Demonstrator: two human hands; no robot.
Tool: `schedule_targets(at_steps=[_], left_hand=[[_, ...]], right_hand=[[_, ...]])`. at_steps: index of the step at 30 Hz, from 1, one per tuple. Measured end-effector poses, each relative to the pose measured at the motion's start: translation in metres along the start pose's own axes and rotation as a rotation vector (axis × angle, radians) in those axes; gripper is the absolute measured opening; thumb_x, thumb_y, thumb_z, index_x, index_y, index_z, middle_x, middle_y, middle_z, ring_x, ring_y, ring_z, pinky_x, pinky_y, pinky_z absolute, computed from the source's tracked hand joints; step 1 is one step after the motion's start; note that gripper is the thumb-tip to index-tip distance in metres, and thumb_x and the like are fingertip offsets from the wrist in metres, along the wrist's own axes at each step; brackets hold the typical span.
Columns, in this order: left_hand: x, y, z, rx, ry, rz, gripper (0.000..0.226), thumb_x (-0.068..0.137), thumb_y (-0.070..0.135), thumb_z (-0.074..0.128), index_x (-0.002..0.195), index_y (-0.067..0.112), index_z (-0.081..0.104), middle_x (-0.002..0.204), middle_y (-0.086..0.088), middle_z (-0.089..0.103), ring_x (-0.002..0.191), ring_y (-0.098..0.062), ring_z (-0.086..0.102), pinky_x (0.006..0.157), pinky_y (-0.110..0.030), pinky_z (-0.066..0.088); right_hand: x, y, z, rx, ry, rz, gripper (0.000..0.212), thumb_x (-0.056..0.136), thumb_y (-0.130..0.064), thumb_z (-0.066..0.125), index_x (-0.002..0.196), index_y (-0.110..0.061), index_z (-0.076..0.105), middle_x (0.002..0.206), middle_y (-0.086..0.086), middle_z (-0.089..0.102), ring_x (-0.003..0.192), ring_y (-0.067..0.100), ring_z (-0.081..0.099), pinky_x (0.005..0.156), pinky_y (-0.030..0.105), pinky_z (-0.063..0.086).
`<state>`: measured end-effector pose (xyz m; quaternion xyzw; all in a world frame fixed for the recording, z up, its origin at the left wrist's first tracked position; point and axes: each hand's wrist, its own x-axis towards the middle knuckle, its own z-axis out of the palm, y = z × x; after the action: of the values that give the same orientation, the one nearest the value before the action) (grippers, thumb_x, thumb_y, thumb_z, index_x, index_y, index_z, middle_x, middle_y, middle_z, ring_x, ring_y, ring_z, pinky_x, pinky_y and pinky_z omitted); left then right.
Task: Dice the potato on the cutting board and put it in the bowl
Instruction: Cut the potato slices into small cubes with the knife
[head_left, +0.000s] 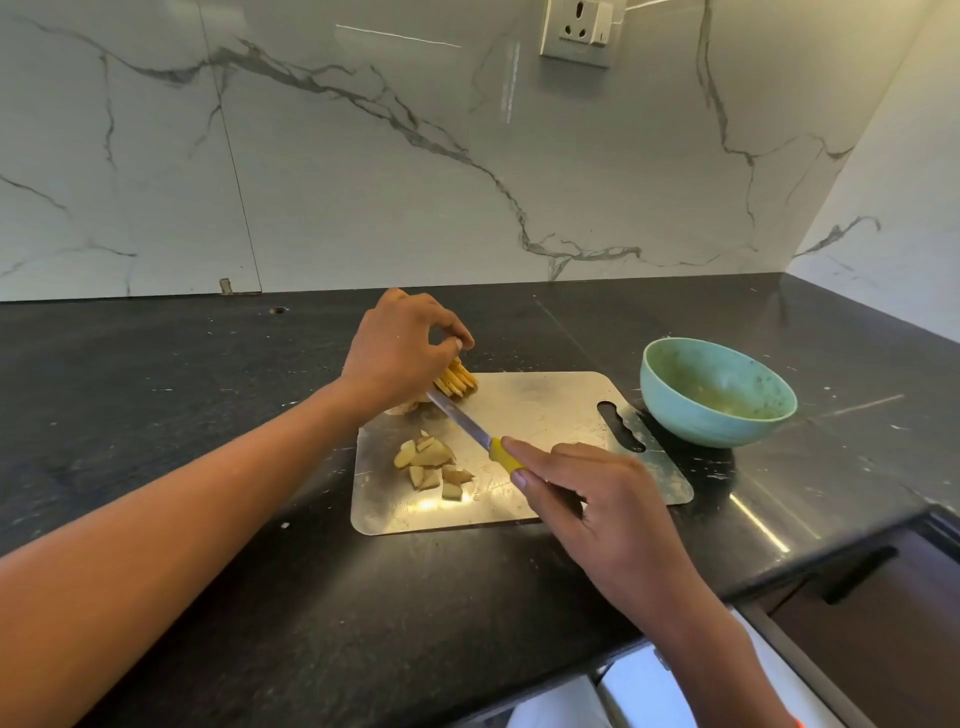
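Observation:
A steel cutting board (550, 410) lies on the black counter. My left hand (397, 351) grips a stack of yellow potato slices (457, 383) at the board's far left corner. My right hand (587, 499) holds a knife by its yellow handle (505, 460); the blade (457, 418) points up-left and touches the slices' near side. Several cut potato pieces (431, 467) lie on the board's near left part. A teal bowl (670, 400) stands just right of the board, with no potato visible in it.
The marble wall rises behind the counter, with a socket (576, 31) high up. The counter's front edge (779, 577) runs close below my right hand, with a drawer handle (860, 574) under it. Another wall closes the right corner.

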<state>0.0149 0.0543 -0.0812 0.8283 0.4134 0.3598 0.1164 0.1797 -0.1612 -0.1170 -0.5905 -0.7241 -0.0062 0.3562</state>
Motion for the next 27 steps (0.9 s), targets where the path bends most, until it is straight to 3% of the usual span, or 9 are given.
schedule_targets(at_steps=[3, 6, 9, 15, 18, 22, 25, 27], left_hand=[[0.002, -0.006, -0.003, -0.067, -0.033, -0.032, 0.015, 0.101, 0.026, 0.068, 0.101, 0.033, 0.081, 0.117, 0.007, 0.071, 0.116, -0.015, 0.055, 0.091, -0.039, 0.054], [0.003, -0.008, -0.004, -0.165, -0.075, -0.082, 0.024, 0.105, 0.016, 0.061, 0.105, 0.03, 0.08, 0.117, 0.009, 0.071, 0.108, -0.009, 0.059, 0.088, -0.029, 0.054], [0.004, -0.008, -0.005, -0.199, -0.117, -0.12, 0.027, 0.106, 0.013, 0.058, 0.107, 0.029, 0.08, 0.113, 0.011, 0.07, 0.104, -0.007, 0.061, 0.08, -0.02, 0.051], [0.005, -0.012, -0.007, -0.165, -0.211, -0.086, 0.026, 0.105, 0.014, 0.059, 0.111, 0.028, 0.08, 0.121, 0.007, 0.072, 0.114, -0.011, 0.06, 0.085, -0.023, 0.05], [0.004, -0.013, -0.007, -0.104, -0.247, -0.056, 0.022, 0.103, 0.02, 0.062, 0.111, 0.032, 0.08, 0.121, 0.008, 0.072, 0.105, -0.012, 0.065, 0.088, -0.03, 0.058], [0.004, -0.013, -0.006, -0.035, -0.216, -0.022, 0.019, 0.102, 0.024, 0.066, 0.111, 0.033, 0.08, 0.112, 0.007, 0.075, 0.084, -0.01, 0.067, 0.072, -0.026, 0.058], [0.003, -0.013, -0.004, -0.008, -0.142, -0.006, 0.018, 0.102, 0.026, 0.066, 0.112, 0.032, 0.08, 0.108, 0.006, 0.077, 0.087, -0.009, 0.067, 0.076, -0.029, 0.06], [0.003, -0.013, -0.003, -0.01, -0.073, -0.002, 0.018, 0.102, 0.026, 0.066, 0.113, 0.031, 0.08, 0.11, 0.007, 0.076, 0.091, -0.01, 0.067, 0.078, -0.029, 0.059]], right_hand=[[-0.001, -0.001, -0.002, -0.005, 0.028, -0.004, 0.038, 0.103, -0.034, 0.059, 0.141, -0.03, 0.062, 0.082, -0.017, 0.062, 0.078, 0.009, 0.058, 0.06, 0.024, 0.042], [-0.001, -0.003, 0.001, -0.131, -0.071, -0.003, 0.038, 0.102, -0.043, 0.054, 0.139, -0.036, 0.059, 0.082, -0.022, 0.062, 0.078, 0.002, 0.057, 0.062, 0.023, 0.045], [0.0, 0.0, -0.001, -0.024, -0.014, 0.031, 0.037, 0.1, -0.041, 0.059, 0.137, -0.035, 0.063, 0.084, -0.02, 0.067, 0.079, 0.005, 0.062, 0.062, 0.029, 0.05], [-0.001, 0.003, -0.004, 0.007, 0.081, 0.136, 0.035, 0.098, -0.043, 0.064, 0.132, -0.036, 0.067, 0.083, -0.019, 0.071, 0.079, 0.009, 0.064, 0.065, 0.036, 0.053], [-0.001, 0.002, -0.006, 0.086, 0.119, 0.169, 0.031, 0.097, -0.039, 0.068, 0.128, -0.035, 0.07, 0.088, -0.02, 0.073, 0.084, 0.009, 0.068, 0.069, 0.038, 0.055], [-0.003, 0.0, -0.01, 0.294, 0.191, 0.182, 0.026, 0.097, -0.026, 0.071, 0.123, -0.03, 0.074, 0.091, -0.014, 0.076, 0.087, 0.017, 0.071, 0.071, 0.039, 0.055], [-0.003, 0.001, -0.012, 0.336, 0.26, 0.22, 0.025, 0.097, -0.024, 0.071, 0.121, -0.026, 0.076, 0.097, -0.017, 0.077, 0.093, 0.012, 0.072, 0.077, 0.033, 0.057], [-0.003, 0.0, -0.014, 0.322, 0.327, 0.238, 0.024, 0.097, -0.023, 0.071, 0.12, -0.023, 0.076, 0.103, -0.021, 0.076, 0.1, 0.004, 0.071, 0.081, 0.021, 0.056]])
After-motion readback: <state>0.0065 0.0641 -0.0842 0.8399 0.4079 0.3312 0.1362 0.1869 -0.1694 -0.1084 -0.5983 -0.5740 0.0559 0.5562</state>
